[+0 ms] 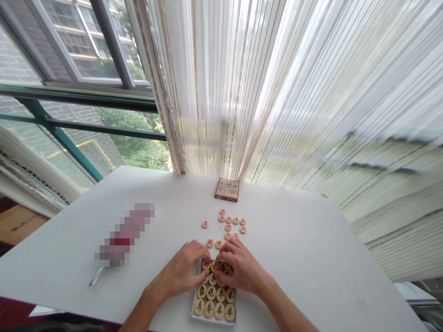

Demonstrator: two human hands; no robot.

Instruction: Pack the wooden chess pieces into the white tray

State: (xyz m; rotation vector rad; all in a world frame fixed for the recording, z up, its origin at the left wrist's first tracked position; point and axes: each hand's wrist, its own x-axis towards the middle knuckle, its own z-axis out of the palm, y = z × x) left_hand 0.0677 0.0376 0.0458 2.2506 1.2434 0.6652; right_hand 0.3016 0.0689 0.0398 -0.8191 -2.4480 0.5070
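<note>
A shallow white box tray (213,321) holds rows of round wooden Chinese chess pieces, most with black characters. My left hand (182,269) reaches over its far left corner, thumb and fingers closed about a red-marked chess piece (206,264). From the right, my right hand (244,268) bends over the far row, its thumb and fingertips pinching at the neighbouring red-marked chess piece (214,266). My right fingers partly cover black-marked pieces beneath them. Just beyond my hands, two red-marked pieces (210,243) lie on the table.
Several loose red-marked pieces (229,220) are scattered farther up the white table (297,240). A flat brown-edged box lid (227,189) lies near the back edge. At left is a pixelated pinkish object (128,233). Striped sheer curtains (221,92) hang behind the table, beside a window.
</note>
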